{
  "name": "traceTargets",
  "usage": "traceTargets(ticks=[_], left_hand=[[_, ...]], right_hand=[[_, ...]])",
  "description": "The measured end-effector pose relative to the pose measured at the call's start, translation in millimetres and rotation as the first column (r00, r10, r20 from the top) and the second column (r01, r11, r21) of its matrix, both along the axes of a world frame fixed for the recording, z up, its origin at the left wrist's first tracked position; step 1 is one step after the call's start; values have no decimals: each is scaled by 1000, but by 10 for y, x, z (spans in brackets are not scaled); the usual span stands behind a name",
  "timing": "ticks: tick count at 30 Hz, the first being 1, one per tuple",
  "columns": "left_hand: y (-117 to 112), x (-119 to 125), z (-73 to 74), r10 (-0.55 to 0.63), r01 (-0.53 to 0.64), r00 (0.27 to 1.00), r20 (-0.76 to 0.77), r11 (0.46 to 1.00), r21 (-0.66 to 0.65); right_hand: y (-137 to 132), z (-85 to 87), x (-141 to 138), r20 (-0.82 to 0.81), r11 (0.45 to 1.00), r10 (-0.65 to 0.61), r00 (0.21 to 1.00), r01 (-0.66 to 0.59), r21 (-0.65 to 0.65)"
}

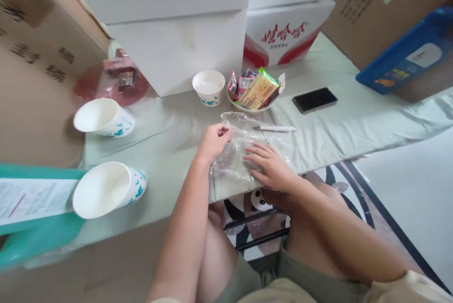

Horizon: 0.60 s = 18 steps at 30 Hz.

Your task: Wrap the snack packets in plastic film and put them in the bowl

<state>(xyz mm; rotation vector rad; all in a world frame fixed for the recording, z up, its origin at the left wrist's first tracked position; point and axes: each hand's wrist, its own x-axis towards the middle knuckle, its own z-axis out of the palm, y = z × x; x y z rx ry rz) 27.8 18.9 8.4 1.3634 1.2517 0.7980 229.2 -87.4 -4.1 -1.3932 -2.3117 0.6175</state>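
Observation:
A clear plastic bag [244, 145] lies on the pale green cloth [170, 138] near its front edge. My left hand [213, 141] pinches the bag's left side with curled fingers. My right hand [271, 167] lies flat on the bag, fingers stretched out, pressing it down. A white pen-like stick [276, 128] rests just behind the bag. Further back stand a small white paper bowl [208, 87] and a bowl of wrapped snacks [254, 90].
Two white paper cups with teal print lie on their sides at the left [103, 119] [108, 189]. A black phone [314, 99] lies at the right. White boxes [177, 48], cardboard boxes [375, 5], a blue box [406, 57] and a teal package [31, 208] ring the surface.

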Motion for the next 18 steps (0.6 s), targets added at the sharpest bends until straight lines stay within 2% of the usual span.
traceTargets(ticks=[1, 2, 3, 5, 6, 7, 10, 12, 15, 18], left_hand=[[-20, -42, 32, 61, -62, 997, 47, 998, 33], [-45, -89, 62, 138, -144, 985, 106, 988, 50], [-73, -137, 88, 208, -217, 963, 174, 975, 38], [-140, -229, 124, 289, -288, 908, 304, 956, -48], [-174, -271, 134, 305, -288, 882, 360, 952, -103], [-206, -311, 141, 312, -271, 860, 404, 950, -158], [-267, -435, 148, 305, -190, 832, 463, 941, -279], [-273, -538, 159, 298, -145, 841, 452, 928, -343], [-249, -721, 195, 305, -117, 850, 429, 904, -411], [-233, -861, 227, 313, -125, 860, 403, 895, -429]], right_hand=[[-25, 36, 28, -56, 996, -61, 997, 65, 61], [-46, 65, 67, -122, 974, -172, 978, 187, 129], [-57, 86, 114, -197, 916, -316, 928, 352, 189], [-30, 98, 219, -335, 721, -572, 748, 654, 230], [10, 88, 265, -371, 652, -635, 677, 728, 211], [65, 67, 301, -381, 643, -651, 657, 744, 182], [281, -32, 317, -367, 792, -539, 758, 605, 85], [415, -86, 248, -397, 842, -494, 773, 540, 4], [533, -75, 71, -444, 840, -507, 739, 538, -63], [533, 29, -100, -464, 833, -516, 720, 549, -73]])
